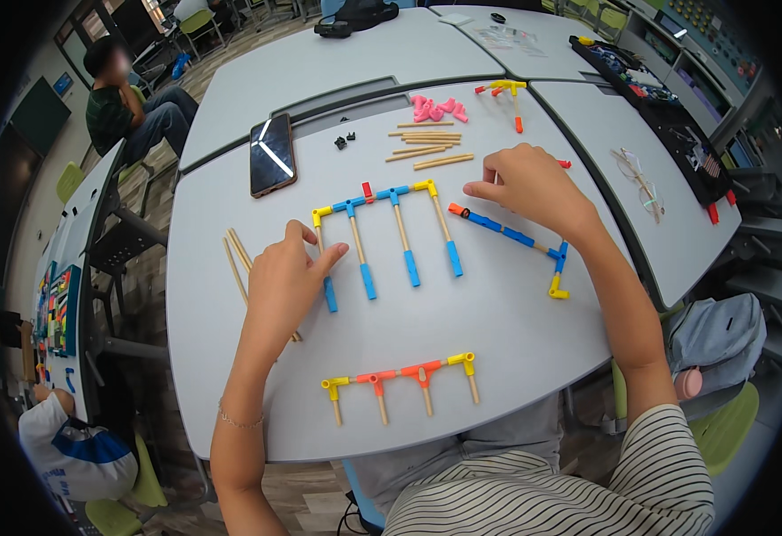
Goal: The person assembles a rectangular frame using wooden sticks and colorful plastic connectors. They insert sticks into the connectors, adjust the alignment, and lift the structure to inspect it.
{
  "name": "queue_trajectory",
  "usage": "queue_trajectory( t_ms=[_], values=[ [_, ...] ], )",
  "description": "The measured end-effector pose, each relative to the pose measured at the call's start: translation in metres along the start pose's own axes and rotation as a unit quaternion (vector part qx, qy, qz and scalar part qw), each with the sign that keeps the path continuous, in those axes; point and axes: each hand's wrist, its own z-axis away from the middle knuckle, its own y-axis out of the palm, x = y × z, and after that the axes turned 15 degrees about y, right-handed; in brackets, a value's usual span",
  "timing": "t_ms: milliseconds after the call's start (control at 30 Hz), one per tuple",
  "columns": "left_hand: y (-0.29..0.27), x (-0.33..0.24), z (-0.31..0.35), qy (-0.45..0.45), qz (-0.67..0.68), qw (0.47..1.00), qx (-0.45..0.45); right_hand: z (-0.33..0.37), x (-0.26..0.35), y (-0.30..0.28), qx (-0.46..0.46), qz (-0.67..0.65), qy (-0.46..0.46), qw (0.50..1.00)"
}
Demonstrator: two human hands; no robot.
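Frame [401, 226] on white table [516, 335], chairs [197, 20] beyond

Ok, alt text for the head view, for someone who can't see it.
A person's left hand is at a comb-shaped blue and yellow frame on a white table, the right hand near a blue bar. An orange and yellow frame lies nearer; a smartphone and wooden sticks farther back.

A phone [273, 168] lies face up on the white surface [543, 357], light glinting off its screen. At right, a grey-blue backpack [719, 332] is by a green chair [737, 429]. At upper left, a person [112, 112] in a dark top sits.
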Motion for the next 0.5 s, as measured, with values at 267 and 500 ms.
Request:
queue_trajectory(
  t_ms=[267,500],
  values=[
    [0.0,0.018,-0.006,0.177,0.015,0.983,-0.054,0.002,0.007,0.035,-0.068,-0.04,-0.279,0.957],
    [0.006,0.018,-0.006,0.28,-0.003,0.958,0.066,-0.006,0.003,0.046,0.028,0.012,-0.285,0.958]
  ],
)
